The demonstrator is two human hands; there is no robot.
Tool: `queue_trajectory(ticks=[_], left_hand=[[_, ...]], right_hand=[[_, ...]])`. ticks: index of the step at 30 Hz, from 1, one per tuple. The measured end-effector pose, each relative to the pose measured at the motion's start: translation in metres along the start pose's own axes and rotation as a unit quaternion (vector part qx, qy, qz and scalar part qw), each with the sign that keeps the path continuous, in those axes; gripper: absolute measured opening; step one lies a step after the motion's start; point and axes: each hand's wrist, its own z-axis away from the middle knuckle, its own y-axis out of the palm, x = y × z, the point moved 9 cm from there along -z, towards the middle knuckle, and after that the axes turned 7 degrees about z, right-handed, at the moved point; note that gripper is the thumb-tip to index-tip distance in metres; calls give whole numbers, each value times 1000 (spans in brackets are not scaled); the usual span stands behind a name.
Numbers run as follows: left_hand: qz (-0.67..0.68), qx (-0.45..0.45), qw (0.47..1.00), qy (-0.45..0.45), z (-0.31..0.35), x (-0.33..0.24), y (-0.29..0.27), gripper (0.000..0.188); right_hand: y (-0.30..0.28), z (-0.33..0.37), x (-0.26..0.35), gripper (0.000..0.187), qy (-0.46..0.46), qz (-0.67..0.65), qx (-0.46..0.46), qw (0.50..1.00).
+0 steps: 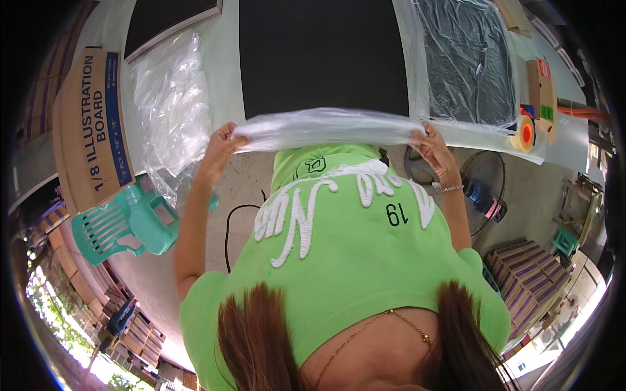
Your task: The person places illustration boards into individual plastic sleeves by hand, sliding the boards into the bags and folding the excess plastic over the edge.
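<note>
A clear plastic sheet or bag is stretched between my two hands at the near edge of the table, slightly blurred by motion. My left hand pinches its left end and my right hand pinches its right end, with fingers closed on both sides. Just beyond the plastic lies a large flat black board, its near edge partly hidden by the plastic. Left of the board is a heap of clear plastic sheets or bags. To the right, another black board lies under wrinkled clear plastic.
A roll of tape sits at the table's right corner, near a small brown box. At left stands a large cardboard carton, above a green plastic chair. A standing fan is right of my body. Another black panel lies far left.
</note>
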Motion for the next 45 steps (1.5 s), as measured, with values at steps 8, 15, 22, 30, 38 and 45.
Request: queue_trajectory(ticks=[8, 15, 22, 30, 38, 45], left_hand=[[-346, -193, 881, 258, 45, -8, 29, 66], [-394, -150, 870, 254, 44, 16, 48, 88], [-248, -117, 926, 261, 50, 16, 50, 87], [-201, -153, 930, 266, 58, 11, 43, 81], [-241, -213, 893, 315, 67, -23, 28, 56], [-290, -197, 841, 412, 89, -71, 35, 41]], right_hand=[[12, 33, 14, 41, -218, 441, -269, 828], [67, 42, 40, 71, -269, 499, -162, 808], [65, 43, 38, 71, -212, 493, -159, 829], [66, 60, 66, 67, -173, 520, -173, 819], [69, 65, 73, 65, -200, 519, -181, 811], [48, 52, 54, 64, -204, 478, -159, 839]])
